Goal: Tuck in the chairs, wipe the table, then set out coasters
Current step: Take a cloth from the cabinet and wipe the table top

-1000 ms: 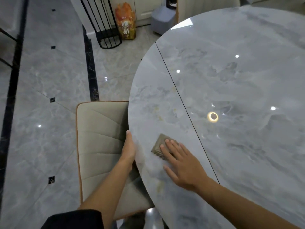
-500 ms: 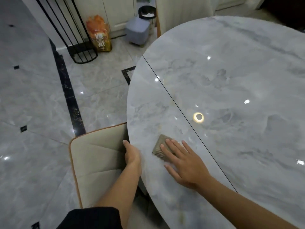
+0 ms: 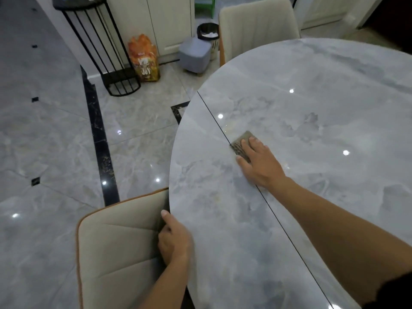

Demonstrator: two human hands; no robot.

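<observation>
Glossy marble table point(image 3: 312, 97), wipe in hand, chair point(image 3: 120, 253) partly under its rim.
Your left hand point(image 3: 176, 239) curls round the table edge. Your right hand point(image 3: 260, 163) presses straight-fingered on the cloth point(image 3: 242, 141) at the seam, so use even, overlapping strokes.

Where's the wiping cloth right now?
In the head view, the cloth lies on the table at its dark seam, pressed flat under the right hand.

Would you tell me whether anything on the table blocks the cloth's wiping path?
Nothing visible does. The right hand presses the cloth flat on the table, and the surface around it shows only a seam.
</observation>
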